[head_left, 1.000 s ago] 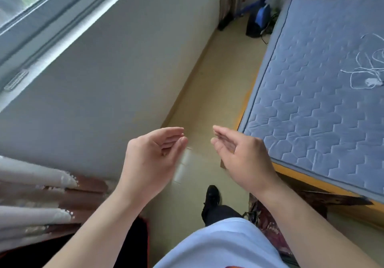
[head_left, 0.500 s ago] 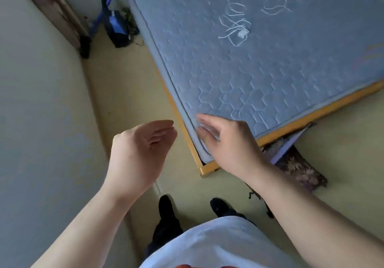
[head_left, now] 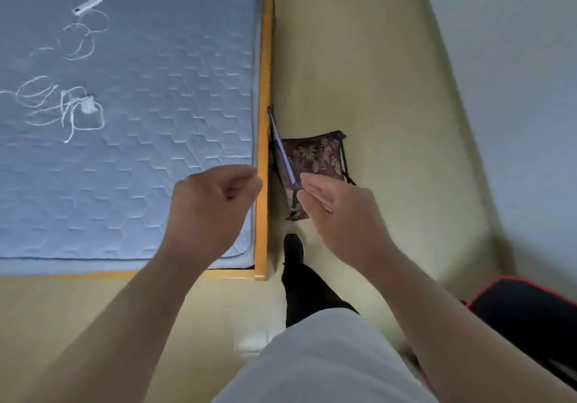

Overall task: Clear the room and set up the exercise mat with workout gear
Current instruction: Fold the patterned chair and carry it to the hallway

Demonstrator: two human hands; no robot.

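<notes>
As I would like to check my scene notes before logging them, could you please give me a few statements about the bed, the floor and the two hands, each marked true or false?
1. White cords lie on the mattress. True.
2. The right hand grips the floral folded item. False: its fingers are straight and curl round nothing.
3. The floral folded item is on the floor, right beside the wooden bed frame. True.
4. The mattress is red. False: it is blue-grey and quilted.
5. The left hand has curled fingers and shows over the mattress's near corner. True.
</notes>
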